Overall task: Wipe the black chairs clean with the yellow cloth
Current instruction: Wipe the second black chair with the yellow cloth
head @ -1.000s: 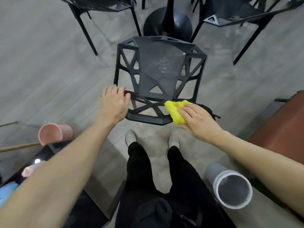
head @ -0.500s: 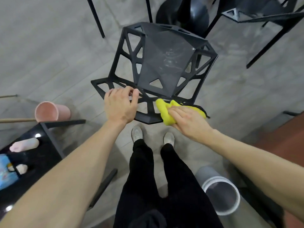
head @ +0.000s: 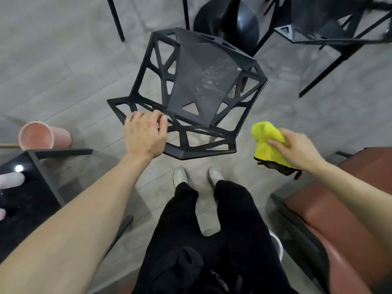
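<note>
A black chair (head: 203,81) with a triangular lattice frame stands right in front of my feet, its backrest edge nearest me. My left hand (head: 145,134) grips the left part of that backrest edge. My right hand (head: 297,149) holds the bunched yellow cloth (head: 265,143) in the air to the right of the chair, clear of the frame. A dark trim hangs from the cloth's lower end. Faint smear marks show on the seat panel.
A second black chair (head: 322,32) stands at the top right, and a round black table base (head: 229,20) lies behind the near chair. A pink cylinder (head: 42,136) and a black glass table (head: 29,181) are at left. A brown padded seat (head: 343,209) is at right.
My right hand has lifted the yellow cloth off the backrest edge and swung it out to the right. My left hand stays gripping the backrest.
</note>
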